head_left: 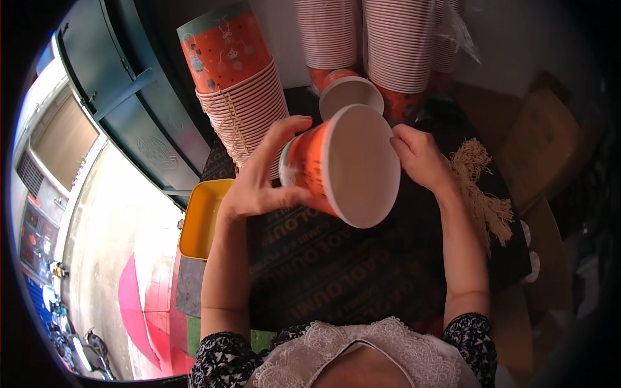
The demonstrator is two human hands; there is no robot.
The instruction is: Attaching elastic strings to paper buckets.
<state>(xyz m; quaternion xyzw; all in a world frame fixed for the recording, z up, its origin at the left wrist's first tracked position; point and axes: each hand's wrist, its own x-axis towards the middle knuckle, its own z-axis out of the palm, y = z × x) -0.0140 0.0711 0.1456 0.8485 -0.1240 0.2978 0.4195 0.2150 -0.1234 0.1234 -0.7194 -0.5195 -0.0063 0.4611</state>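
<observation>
My left hand (265,178) grips an orange paper bucket (307,169) round its outside, fingers and thumb spread along the wall. The bucket is tilted, its wide white mouth turned up and to the right. Close by the rim, my right hand (420,155) has thumb and fingers pinched together; whatever is between them is too small to make out. Behind the held bucket, another orange paper bucket (352,97) lies on its side. On the left leans a tall stack of nested buckets (242,103), with tan strings hanging down its side.
A dark printed table top (349,278) lies below my hands. Bundles of tan string (482,187) rest at its right. Bagged bucket stacks (398,45) stand at the back, a yellow tub (200,220) at the left edge. Cardboard boxes (543,142) fill the right; a green metal door (139,110) stands left.
</observation>
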